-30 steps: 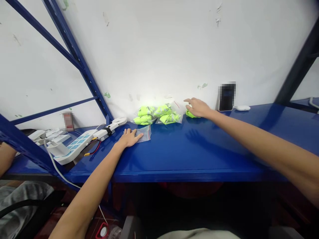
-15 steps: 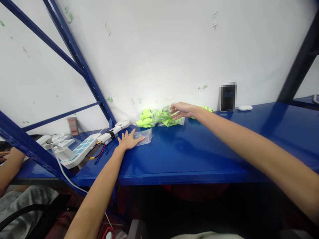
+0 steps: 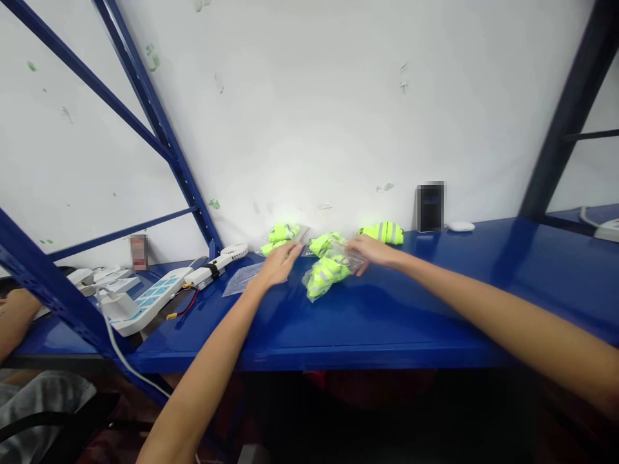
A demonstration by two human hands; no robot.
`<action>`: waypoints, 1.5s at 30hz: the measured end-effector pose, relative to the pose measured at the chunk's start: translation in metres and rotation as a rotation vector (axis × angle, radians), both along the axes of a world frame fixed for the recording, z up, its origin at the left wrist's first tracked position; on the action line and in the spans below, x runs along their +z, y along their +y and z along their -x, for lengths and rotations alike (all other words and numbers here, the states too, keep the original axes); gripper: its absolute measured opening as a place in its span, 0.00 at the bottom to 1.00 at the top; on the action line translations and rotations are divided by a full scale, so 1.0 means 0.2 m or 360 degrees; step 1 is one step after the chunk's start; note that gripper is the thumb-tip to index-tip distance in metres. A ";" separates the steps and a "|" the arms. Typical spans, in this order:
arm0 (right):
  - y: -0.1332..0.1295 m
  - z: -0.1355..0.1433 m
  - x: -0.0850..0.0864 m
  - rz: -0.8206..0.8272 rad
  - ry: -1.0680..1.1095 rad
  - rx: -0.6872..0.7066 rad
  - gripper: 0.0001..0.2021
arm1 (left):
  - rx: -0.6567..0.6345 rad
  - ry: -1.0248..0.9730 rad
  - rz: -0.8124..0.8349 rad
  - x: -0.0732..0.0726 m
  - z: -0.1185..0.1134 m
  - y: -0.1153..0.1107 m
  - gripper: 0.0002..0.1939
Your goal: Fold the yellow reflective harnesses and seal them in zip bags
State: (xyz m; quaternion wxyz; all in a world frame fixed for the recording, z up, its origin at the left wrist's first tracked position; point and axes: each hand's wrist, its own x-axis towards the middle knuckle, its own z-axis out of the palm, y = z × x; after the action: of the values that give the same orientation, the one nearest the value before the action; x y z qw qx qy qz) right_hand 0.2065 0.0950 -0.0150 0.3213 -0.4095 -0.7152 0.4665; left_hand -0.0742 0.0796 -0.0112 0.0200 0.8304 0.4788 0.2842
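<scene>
My right hand point(image 3: 370, 251) grips the top of a clear plastic bag point(image 3: 356, 259) that holds a rolled fluorescent-yellow reflective bundle point(image 3: 325, 276), just above the blue table. Its fingers are closed on the plastic. My left hand point(image 3: 282, 263) pinches what looks like the edge of another clear bag, around a similar yellow bundle point(image 3: 285, 231) by the wall. A third bagged bundle point(image 3: 325, 243) lies between the hands, partly behind the front one. Behind my right hand rests a yellow roll with silver bands point(image 3: 387, 232). An empty zip bag point(image 3: 240, 278) lies flat beside my left wrist.
To the left are a white power strip point(image 3: 155, 299), a small white fan point(image 3: 235, 251) and a red-black cable point(image 3: 186, 309). A dark blurred device point(image 3: 430, 209) and a white case point(image 3: 461, 227) stand right. Blue shelf posts point(image 3: 178, 167) frame the table point(image 3: 411, 322). Another person's arm point(image 3: 19, 319) shows far left.
My right hand has drawn one bagged yellow bundle forward from the pile. My left hand has lifted off the flat zip bag, moved right and closed its fingers near the left bundle.
</scene>
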 end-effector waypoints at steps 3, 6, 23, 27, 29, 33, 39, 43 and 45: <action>-0.01 -0.02 -0.05 0.0087 -0.0089 -0.0049 0.14 | -0.0222 0.0158 0.0292 0.00 -0.27 -0.02 0.33; -0.03 -0.05 -0.10 0.0018 -0.0128 -0.0001 0.16 | -0.0120 0.0314 0.0468 -0.02 -0.44 0.00 0.38; 0.11 -0.24 -0.12 0.0583 0.0083 0.0671 0.11 | -0.0228 0.0296 -0.0241 -0.14 -0.44 0.11 0.27; 0.10 -0.24 -0.12 0.0482 0.0083 0.0664 0.17 | -0.0201 0.0327 -0.0355 -0.14 -0.45 0.10 0.25; 0.09 -0.23 -0.13 0.0393 0.0087 0.0641 0.18 | -0.0193 0.0350 -0.0397 -0.15 -0.45 0.09 0.24; 0.07 -0.20 -0.14 0.0244 0.0082 0.0581 0.20 | -0.0154 0.0317 -0.0437 -0.15 -0.44 0.06 0.23; 0.00 -0.12 -0.14 -0.0020 0.0151 0.0569 0.22 | -0.0348 0.0258 -0.0567 -0.11 -0.41 0.01 0.23; -0.04 -0.08 -0.13 -0.0210 0.0201 0.0423 0.22 | -0.0545 0.0046 -0.0421 -0.09 -0.42 -0.02 0.21; -0.05 -0.06 -0.13 -0.0246 0.0246 0.0323 0.22 | -0.0531 -0.0111 -0.0336 -0.08 -0.44 -0.04 0.21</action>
State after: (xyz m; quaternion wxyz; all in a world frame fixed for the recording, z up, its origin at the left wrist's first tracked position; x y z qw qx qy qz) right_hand 0.2176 0.0852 -0.0411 0.3572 -0.2720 -0.7598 0.4703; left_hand 0.0130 0.0715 -0.0272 -0.0038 0.8854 0.3010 0.3541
